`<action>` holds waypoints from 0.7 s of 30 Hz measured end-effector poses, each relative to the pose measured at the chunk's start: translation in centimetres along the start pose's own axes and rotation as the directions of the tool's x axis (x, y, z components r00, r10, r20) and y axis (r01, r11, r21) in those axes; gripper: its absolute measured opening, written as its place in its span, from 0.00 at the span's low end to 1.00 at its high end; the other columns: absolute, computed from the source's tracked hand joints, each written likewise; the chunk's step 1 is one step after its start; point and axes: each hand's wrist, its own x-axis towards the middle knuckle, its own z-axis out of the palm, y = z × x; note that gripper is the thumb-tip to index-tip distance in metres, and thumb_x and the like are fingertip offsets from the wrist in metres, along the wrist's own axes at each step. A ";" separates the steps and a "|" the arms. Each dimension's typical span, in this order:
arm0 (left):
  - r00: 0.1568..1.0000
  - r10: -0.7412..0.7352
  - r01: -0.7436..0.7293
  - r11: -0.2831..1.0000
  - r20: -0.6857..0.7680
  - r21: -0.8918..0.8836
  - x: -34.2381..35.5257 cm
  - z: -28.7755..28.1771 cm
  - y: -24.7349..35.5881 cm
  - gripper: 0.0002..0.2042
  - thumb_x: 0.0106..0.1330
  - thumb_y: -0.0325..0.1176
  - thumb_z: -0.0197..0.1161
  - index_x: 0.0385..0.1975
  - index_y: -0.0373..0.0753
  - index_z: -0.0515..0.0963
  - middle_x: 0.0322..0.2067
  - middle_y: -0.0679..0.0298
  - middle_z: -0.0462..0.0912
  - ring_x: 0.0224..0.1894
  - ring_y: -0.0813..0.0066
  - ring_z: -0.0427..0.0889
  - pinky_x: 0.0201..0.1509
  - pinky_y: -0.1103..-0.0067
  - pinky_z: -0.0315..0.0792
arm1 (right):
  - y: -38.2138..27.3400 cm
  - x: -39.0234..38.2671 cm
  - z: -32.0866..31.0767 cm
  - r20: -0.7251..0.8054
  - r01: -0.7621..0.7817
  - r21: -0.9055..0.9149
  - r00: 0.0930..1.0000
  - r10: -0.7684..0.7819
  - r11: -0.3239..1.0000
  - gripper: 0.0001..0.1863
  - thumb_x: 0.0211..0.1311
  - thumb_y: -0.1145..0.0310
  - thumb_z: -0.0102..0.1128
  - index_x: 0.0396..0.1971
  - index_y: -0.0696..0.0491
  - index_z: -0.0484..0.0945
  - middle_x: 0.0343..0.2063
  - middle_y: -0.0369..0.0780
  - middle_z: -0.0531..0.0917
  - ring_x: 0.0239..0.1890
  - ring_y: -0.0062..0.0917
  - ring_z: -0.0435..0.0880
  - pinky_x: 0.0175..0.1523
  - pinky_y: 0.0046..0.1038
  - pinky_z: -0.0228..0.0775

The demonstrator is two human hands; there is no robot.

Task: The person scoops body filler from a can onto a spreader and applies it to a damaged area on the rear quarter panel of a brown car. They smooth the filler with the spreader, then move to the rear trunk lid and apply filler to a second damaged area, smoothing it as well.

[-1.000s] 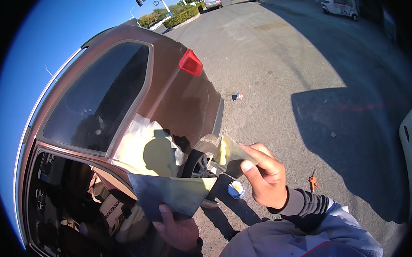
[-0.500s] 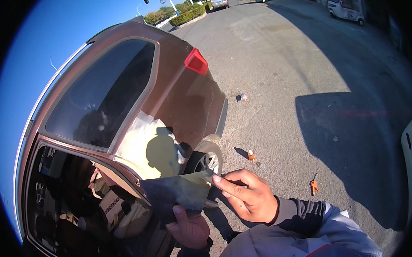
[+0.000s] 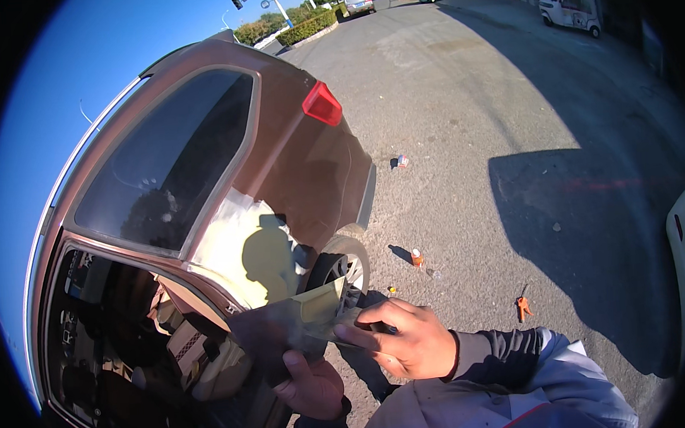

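Note:
My left hand [image 3: 311, 386] grips the lower edge of a thin dark flat board [image 3: 267, 330], thumb on top. Pale yellow filler paste [image 3: 321, 300] covers the board's right part. Pinched in my right hand [image 3: 411, 340] is a small flat spreader [image 3: 349, 320], held at the board's right edge; my fingers hide part of it. Just beyond the board, a brown car [image 3: 301, 154] has a broad pale yellow filler patch [image 3: 224, 239] on its rear side panel, above the wheel [image 3: 343, 264]. A shadow of a head falls on the patch.
The car's side door opening [image 3: 132, 341] is at the left, its seats showing. On the asphalt lie an orange-and-white bottle [image 3: 417, 258], an orange tool [image 3: 523, 307] and a small can-like object [image 3: 402, 161]. A white vehicle edge [image 3: 683, 250] stands at the far right.
My right hand has moved slightly down and left along the board's right edge, its fingers more curled. The board has tilted a little, and its paste catches the light differently.

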 end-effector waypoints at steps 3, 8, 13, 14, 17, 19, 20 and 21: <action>0.995 0.071 -0.079 0.990 0.071 0.117 -0.1 0.2 0.1 0.25 0.77 0.38 0.62 0.70 0.37 0.67 0.65 0.56 0.74 0.63 0.60 0.78 0.64 0.66 0.76 | 0.5 -0.1 0.2 -0.143 -0.015 -0.105 0.990 -0.001 0.994 0.34 0.47 0.80 0.69 0.60 0.47 0.83 0.42 0.37 0.78 0.37 0.32 0.80 0.40 0.32 0.79; 0.993 0.093 -0.105 0.979 0.076 0.175 -0.2 0.4 0.0 0.25 0.75 0.39 0.64 0.68 0.37 0.69 0.65 0.57 0.74 0.62 0.62 0.78 0.64 0.65 0.76 | 0.1 -0.8 1.1 0.065 -0.005 -0.044 0.998 0.008 0.999 0.38 0.45 0.77 0.70 0.64 0.48 0.80 0.45 0.38 0.75 0.43 0.32 0.78 0.41 0.29 0.78; 0.996 0.089 -0.090 0.989 0.013 0.119 1.0 -0.8 0.9 0.24 0.75 0.39 0.65 0.66 0.37 0.71 0.64 0.58 0.75 0.62 0.62 0.78 0.66 0.63 0.75 | 0.8 -0.1 -0.2 -0.039 -0.073 0.065 0.996 0.076 0.995 0.28 0.59 0.78 0.67 0.62 0.51 0.82 0.43 0.40 0.78 0.40 0.29 0.80 0.41 0.26 0.77; 0.995 0.094 -0.095 0.986 0.012 0.136 1.2 -1.1 1.0 0.24 0.75 0.39 0.64 0.66 0.37 0.71 0.63 0.58 0.76 0.62 0.62 0.78 0.66 0.63 0.74 | 1.3 0.3 -0.6 -0.155 -0.081 0.121 0.983 0.099 0.989 0.25 0.63 0.78 0.66 0.61 0.52 0.82 0.43 0.40 0.79 0.39 0.28 0.81 0.41 0.26 0.77; 0.961 -0.272 0.276 0.958 0.055 -0.083 1.2 -1.6 1.2 0.23 0.78 0.34 0.59 0.69 0.37 0.68 0.64 0.57 0.76 0.64 0.61 0.77 0.67 0.62 0.73 | 2.2 0.8 -1.4 -0.158 -0.277 0.661 0.857 0.490 0.698 0.18 0.75 0.73 0.60 0.61 0.59 0.80 0.41 0.39 0.84 0.42 0.20 0.82 0.47 0.23 0.75; 0.912 -0.387 0.403 0.908 0.139 -0.114 1.2 -1.7 1.1 0.23 0.78 0.32 0.57 0.71 0.37 0.65 0.66 0.56 0.75 0.66 0.60 0.75 0.69 0.60 0.70 | 2.6 0.7 -1.5 0.106 -0.361 0.843 0.838 0.535 0.398 0.18 0.76 0.71 0.60 0.61 0.60 0.80 0.40 0.39 0.84 0.43 0.19 0.80 0.49 0.24 0.73; 0.923 -0.375 0.383 0.915 0.082 -0.130 1.3 -1.8 1.1 0.23 0.78 0.31 0.58 0.69 0.36 0.66 0.63 0.57 0.77 0.64 0.61 0.77 0.68 0.62 0.72 | 2.7 0.4 -1.5 0.125 -0.375 0.728 0.896 0.426 0.574 0.17 0.77 0.71 0.60 0.61 0.60 0.80 0.40 0.38 0.83 0.44 0.20 0.79 0.51 0.24 0.72; 0.933 -0.360 0.360 0.923 0.029 -0.132 1.5 -2.0 1.1 0.22 0.77 0.31 0.59 0.68 0.34 0.68 0.61 0.57 0.78 0.61 0.62 0.79 0.67 0.63 0.73 | 3.1 0.2 -1.5 0.155 -0.342 0.666 0.933 0.325 0.663 0.17 0.77 0.70 0.60 0.60 0.60 0.80 0.39 0.38 0.82 0.46 0.20 0.78 0.52 0.25 0.71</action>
